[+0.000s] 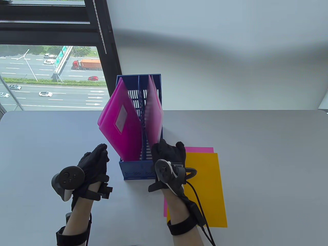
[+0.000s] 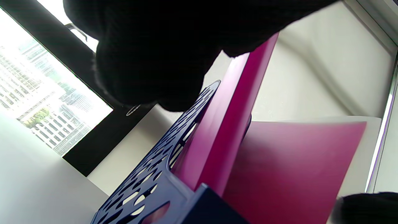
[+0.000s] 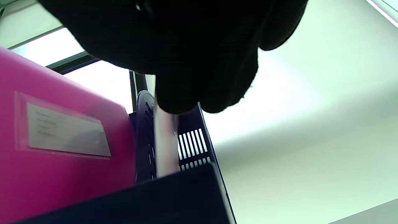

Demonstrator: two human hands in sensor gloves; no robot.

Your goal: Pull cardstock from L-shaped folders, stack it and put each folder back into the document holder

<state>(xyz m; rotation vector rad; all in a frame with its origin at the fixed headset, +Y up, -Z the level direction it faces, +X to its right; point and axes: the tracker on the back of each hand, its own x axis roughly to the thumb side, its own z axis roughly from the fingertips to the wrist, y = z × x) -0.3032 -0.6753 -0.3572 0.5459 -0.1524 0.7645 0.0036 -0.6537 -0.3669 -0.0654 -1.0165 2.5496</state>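
A blue document holder stands on the grey table. A pink folder with a label leans left out of its left slot. A second pink folder stands in the right slot, and my right hand pinches its near edge at the holder's front. In the right wrist view that thin folder edge runs down from my fingertips into the holder. My left hand hovers just left of the holder, fingers fairly straight, holding nothing. Yellow cardstock lies on pink cardstock right of the holder.
A window with a dark frame is at the back left, a white wall behind the table. The cardstock pile lies under my right forearm. In the left wrist view the holder's perforated side is close below my palm.
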